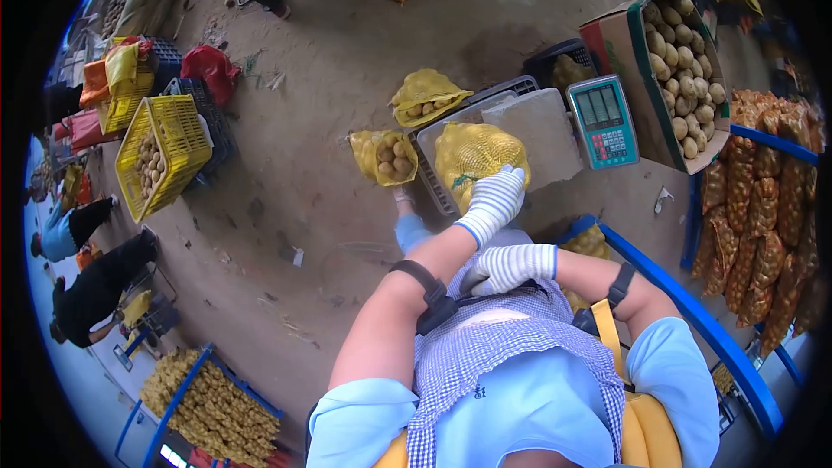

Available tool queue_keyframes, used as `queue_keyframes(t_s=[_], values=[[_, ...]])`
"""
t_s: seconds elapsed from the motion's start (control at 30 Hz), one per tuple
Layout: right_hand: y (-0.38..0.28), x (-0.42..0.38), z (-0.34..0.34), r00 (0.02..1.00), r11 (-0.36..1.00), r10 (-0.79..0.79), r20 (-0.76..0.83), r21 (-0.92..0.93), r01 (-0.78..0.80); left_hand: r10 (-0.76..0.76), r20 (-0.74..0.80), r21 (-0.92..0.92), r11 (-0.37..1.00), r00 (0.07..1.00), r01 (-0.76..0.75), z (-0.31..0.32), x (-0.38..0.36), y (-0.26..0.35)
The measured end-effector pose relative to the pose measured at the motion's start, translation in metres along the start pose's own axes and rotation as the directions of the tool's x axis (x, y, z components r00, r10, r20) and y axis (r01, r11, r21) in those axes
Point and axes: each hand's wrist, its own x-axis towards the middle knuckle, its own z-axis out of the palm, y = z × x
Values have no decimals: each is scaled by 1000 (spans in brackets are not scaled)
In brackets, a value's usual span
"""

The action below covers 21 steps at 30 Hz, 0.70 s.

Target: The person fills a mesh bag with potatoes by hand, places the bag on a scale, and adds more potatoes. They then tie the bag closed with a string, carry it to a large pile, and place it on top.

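Note:
My left hand (496,203), in a striped white glove, is closed on the near end of a yellow mesh bag of potatoes (479,156). A green tie shows at that end. The bag rests on a pale flat slab (550,134), beside a teal digital scale display (602,121). At my waist, my right hand (513,269) wears the same kind of glove. Its fingers curl against my checked apron (511,321), and what they hold, if anything, is hidden. Two more yellow mesh bags, one open with potatoes (387,156) and one behind it (426,97), sit left of the slab.
A cardboard box of potatoes (685,78) stands at the right, before a rack of filled orange net bags (763,217). A blue rail (693,312) runs close by my right side. Yellow crates (178,139) stand at left; people (100,282) work beyond.

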Motion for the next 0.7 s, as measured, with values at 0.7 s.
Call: queue_keyframes(t_s=[0.7], values=[[89, -31, -6, 345, -97, 904, -252, 664, 741, 95, 368, -890, 325, 925, 320, -14, -14, -27]])
